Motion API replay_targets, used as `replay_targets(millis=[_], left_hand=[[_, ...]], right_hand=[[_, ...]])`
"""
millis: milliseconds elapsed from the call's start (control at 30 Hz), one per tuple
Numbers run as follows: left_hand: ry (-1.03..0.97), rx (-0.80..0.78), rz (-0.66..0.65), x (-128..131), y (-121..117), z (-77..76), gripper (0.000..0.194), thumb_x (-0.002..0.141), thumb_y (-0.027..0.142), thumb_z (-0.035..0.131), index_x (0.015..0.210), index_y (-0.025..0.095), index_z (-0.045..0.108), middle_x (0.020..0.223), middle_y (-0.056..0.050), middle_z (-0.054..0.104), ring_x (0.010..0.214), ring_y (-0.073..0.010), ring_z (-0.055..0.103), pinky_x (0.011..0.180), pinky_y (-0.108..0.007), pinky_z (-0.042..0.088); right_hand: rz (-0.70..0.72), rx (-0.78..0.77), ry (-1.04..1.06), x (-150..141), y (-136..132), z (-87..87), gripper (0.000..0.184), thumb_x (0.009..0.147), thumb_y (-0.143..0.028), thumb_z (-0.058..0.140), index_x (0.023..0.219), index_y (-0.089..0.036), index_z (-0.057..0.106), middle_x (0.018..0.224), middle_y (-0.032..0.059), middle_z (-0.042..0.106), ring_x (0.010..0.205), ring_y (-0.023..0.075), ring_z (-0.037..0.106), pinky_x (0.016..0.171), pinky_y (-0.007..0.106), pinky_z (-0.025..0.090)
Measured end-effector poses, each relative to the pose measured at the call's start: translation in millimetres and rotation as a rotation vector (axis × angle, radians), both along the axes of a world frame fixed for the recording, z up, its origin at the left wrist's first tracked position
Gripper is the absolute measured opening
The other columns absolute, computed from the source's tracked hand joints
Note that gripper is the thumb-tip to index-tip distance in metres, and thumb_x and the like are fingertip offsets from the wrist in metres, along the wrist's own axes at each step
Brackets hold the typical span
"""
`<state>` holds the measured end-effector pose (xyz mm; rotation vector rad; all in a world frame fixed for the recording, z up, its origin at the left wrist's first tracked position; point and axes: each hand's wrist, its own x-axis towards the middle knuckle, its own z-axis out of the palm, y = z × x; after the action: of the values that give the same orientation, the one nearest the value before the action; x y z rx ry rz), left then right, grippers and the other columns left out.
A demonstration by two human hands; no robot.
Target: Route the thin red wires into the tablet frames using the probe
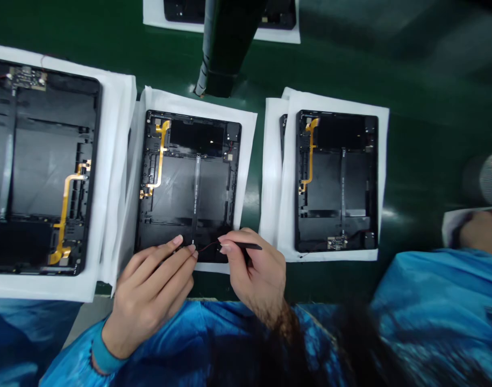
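Black and shallow, an open tablet housing [179, 207] lies on white foam sheets [247, 134] over a green tabletop [423, 166], directly ahead of both hands, its lower edge partly beneath their fingers. The left hand [149, 290] reaches over the lower left part, palm down, fingers close together and gently curled, fingertips at the lower edge near the bottom of a dark ribbon cable [196, 193]; whether they grip anything I cannot tell. The right hand [262, 269], at the lower right corner, is closed in a pinch around a slim dark tool [249, 245], probably tweezers, though blur leaves its type unsure. A thin red wire [207, 246] spans the gap between the hands. A gold flex cable [161, 161] runs down the housing's left side. Similar housings lie to the left [40, 145] and right [322, 183], and another person's blue sleeve [443, 295] shows at far right.
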<state>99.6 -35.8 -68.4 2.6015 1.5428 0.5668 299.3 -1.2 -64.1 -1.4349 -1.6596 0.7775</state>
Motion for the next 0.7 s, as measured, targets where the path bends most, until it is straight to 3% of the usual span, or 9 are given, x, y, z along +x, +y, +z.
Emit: replay_targets(millis=[167,367,567,700], left_hand=[[0.11,-0.005,-0.008,-2,0,0.1,0.034,0.111,0.032,0.036,0.116,0.031,0.07,0.14,0.015,0.051,0.139,-0.0099,0.048,0.101,-0.028,0.058],[0.029,0.009,0.008,-1,-3,-3.0,0.033,0.109,0.029,0.039,0.112,0.027,0.072,0.141,0.013,0.051,0.142,-0.0144,0.046,0.108,-0.028,0.059],[0.022,-0.003,0.032,0,-3,-3.0,0.034,0.112,0.03,0.035,0.115,0.03,0.069,0.141,0.015,0.05,0.14,-0.0098,0.047,0.101,-0.029,0.06],[-0.055,-0.018,0.049,2,-1,-2.7,0.028,0.113,0.032,0.041,0.114,0.03,0.069,0.139,0.017,0.051,0.135,-0.0069,0.051,0.099,-0.026,0.06]], right_hand=[[0.041,0.024,0.04,2,-5,4.0,0.023,0.09,-0.005,0.065,0.101,-0.024,0.072,0.084,-0.0005,0.078,0.071,0.0138,0.072,0.064,0.027,0.062],[0.185,0.075,0.011,1,-15,3.9,0.033,0.087,-0.004,0.067,0.111,-0.026,0.074,0.091,0.0016,0.079,0.073,0.0177,0.073,0.066,0.031,0.067],[0.239,0.056,0.011,0,-15,3.7,0.031,0.086,-0.004,0.069,0.11,-0.023,0.073,0.089,0.0027,0.079,0.072,0.0176,0.073,0.066,0.031,0.068],[0.287,0.083,-0.029,2,-15,2.3,0.041,0.083,0.002,0.068,0.115,-0.023,0.072,0.09,0.0046,0.08,0.073,0.0187,0.074,0.064,0.033,0.069]])
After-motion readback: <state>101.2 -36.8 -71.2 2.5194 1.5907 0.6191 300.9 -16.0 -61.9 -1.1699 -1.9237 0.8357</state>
